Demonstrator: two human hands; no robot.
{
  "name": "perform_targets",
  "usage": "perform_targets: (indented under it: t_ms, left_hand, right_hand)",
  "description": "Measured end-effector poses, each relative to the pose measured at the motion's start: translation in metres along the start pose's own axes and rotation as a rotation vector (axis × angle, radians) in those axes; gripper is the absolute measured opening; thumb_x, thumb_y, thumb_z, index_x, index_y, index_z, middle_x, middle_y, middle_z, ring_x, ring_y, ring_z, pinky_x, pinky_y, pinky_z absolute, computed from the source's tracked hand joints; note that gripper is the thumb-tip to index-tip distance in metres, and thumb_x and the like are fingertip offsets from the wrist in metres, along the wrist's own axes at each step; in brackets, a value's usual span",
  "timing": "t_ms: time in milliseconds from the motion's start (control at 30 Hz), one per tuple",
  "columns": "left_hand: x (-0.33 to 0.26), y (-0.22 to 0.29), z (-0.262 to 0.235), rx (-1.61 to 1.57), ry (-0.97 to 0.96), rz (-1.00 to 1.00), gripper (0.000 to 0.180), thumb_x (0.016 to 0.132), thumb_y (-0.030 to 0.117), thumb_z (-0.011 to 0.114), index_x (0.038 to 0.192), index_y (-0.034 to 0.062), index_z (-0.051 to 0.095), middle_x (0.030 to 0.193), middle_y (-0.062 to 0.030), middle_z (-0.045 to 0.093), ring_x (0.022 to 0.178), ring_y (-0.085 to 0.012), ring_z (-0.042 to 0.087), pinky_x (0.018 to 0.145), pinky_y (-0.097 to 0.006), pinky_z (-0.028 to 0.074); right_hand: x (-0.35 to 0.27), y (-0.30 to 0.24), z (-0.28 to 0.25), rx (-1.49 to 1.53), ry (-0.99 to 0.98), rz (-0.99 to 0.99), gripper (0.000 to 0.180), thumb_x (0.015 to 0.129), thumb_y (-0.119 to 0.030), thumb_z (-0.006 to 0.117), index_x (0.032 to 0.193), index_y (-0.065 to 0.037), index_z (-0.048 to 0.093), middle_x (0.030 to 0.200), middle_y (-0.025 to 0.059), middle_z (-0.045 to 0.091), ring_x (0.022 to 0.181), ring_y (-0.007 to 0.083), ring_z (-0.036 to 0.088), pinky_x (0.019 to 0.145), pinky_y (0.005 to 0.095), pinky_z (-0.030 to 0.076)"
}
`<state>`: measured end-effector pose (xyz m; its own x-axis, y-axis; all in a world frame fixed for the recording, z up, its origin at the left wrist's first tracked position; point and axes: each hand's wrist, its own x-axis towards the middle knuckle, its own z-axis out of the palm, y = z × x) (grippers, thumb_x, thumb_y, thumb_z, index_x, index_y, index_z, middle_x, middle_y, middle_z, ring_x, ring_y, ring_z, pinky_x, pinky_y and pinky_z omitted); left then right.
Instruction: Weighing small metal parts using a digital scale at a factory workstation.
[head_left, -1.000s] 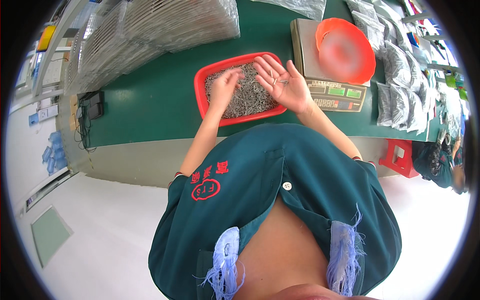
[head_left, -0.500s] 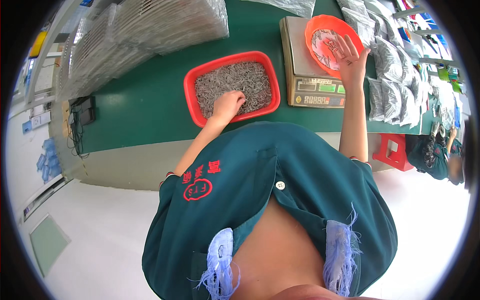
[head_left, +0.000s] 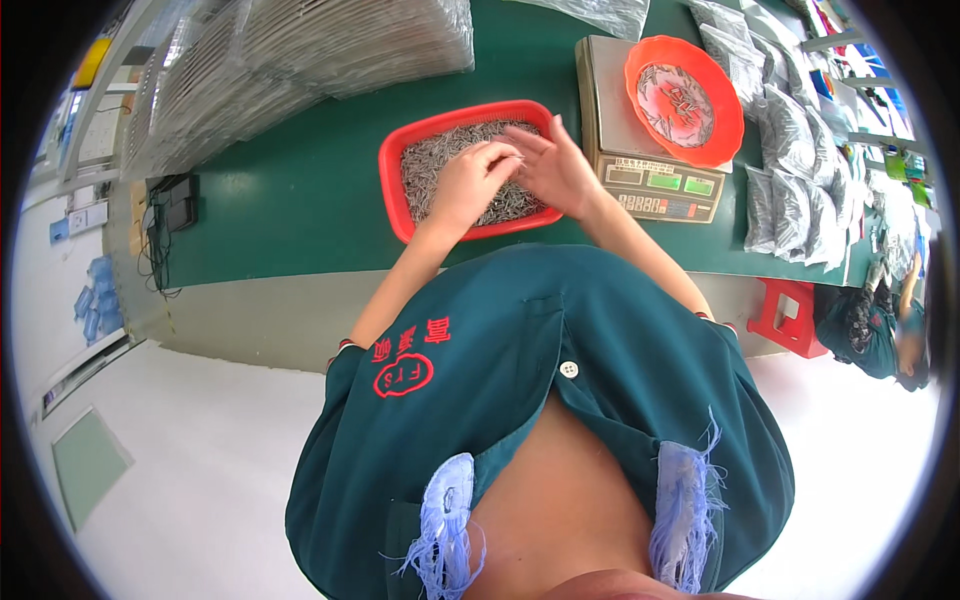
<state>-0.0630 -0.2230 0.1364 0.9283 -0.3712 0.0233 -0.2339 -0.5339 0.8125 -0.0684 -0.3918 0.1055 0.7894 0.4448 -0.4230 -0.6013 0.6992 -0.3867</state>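
Observation:
A red plastic basket (head_left: 398,218) on the green table holds a heap of small, thin grey metal pieces (head_left: 428,165), perhaps screws or pins. My left hand (head_left: 472,188) is over the basket with thumb and fingers pinched together; what lies between them is too small to make out. Right beside its fingertips my right hand (head_left: 556,178) is held with palm turned up and fingers stretched out. To the right, an orange bowl (head_left: 725,140) with some of the same pieces in it stands on a weighing scale (head_left: 606,95) with lit green displays.
Several clear bags of grey pieces (head_left: 790,215) lie right of the scale. Stacked plastic-wrapped sheets (head_left: 300,60) fill the far left. A black device (head_left: 180,205) with cables sits at the left table end. A red stool (head_left: 790,315) and another person (head_left: 862,330) are at the right.
My right hand has moved left from above the orange bowl to the basket. My left hand has risen from the metal pieces toward it, still pinched.

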Motion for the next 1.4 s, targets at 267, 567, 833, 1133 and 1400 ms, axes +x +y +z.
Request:
perform_targets:
  t_ms: [267,567,833,1133,1400]
  left_hand:
    - [-0.006,0.03,-0.01,0.035,0.045,0.126,0.017,0.084,0.016,0.06,0.096,0.0074,0.068,0.091,-0.0096,0.065,0.085,-0.0248,0.061,0.074,-0.035,0.049]
    - [-0.004,0.024,-0.006,-0.227,0.039,-0.016,0.019,0.085,0.015,0.059,0.1,0.0059,0.066,0.092,-0.0096,0.065,0.08,-0.0235,0.063,0.071,-0.032,0.049]
    - [-0.002,0.027,-0.013,-0.02,0.068,0.049,0.018,0.088,0.011,0.06,0.103,0.0049,0.066,0.095,-0.0064,0.065,0.082,-0.0146,0.062,0.074,-0.028,0.049]
    - [-0.006,-0.025,-0.011,-0.002,0.173,-0.03,0.019,0.09,0.017,0.058,0.104,0.0086,0.067,0.09,-0.0062,0.063,0.079,-0.013,0.06,0.072,-0.025,0.047]
    - [-0.058,-0.074,0.031,0.222,-0.066,-0.084,0.018,0.088,0.021,0.056,0.095,0.0097,0.067,0.094,-0.0085,0.064,0.088,-0.0297,0.06,0.077,-0.04,0.048]
  right_hand:
    - [0.003,0.013,0.004,0.572,-0.27,0.011,0.057,0.1,-0.043,0.021,0.137,-0.003,0.035,0.139,0.0122,0.042,0.125,0.024,0.045,0.095,0.0355,0.044]
    - [-0.004,0.01,0.008,0.503,-0.417,-0.015,0.055,0.101,-0.04,0.023,0.138,0.0,0.034,0.138,0.0133,0.043,0.122,0.0248,0.047,0.103,0.0368,0.038]
    - [-0.01,0.012,0.012,0.533,-0.312,0.013,0.06,0.1,-0.044,0.021,0.134,0.002,0.036,0.129,0.0156,0.049,0.118,0.0255,0.049,0.103,0.0383,0.039]
    - [-0.028,-0.009,0.006,0.522,-0.219,-0.107,0.061,0.099,-0.044,0.022,0.137,0.003,0.032,0.142,0.0174,0.035,0.132,0.0285,0.034,0.11,0.0413,0.031]
    - [-0.058,-0.093,-0.041,0.312,-0.001,-0.563,0.063,0.099,-0.045,0.024,0.133,0.006,0.036,0.14,0.019,0.039,0.133,0.0309,0.033,0.109,0.0435,0.031]
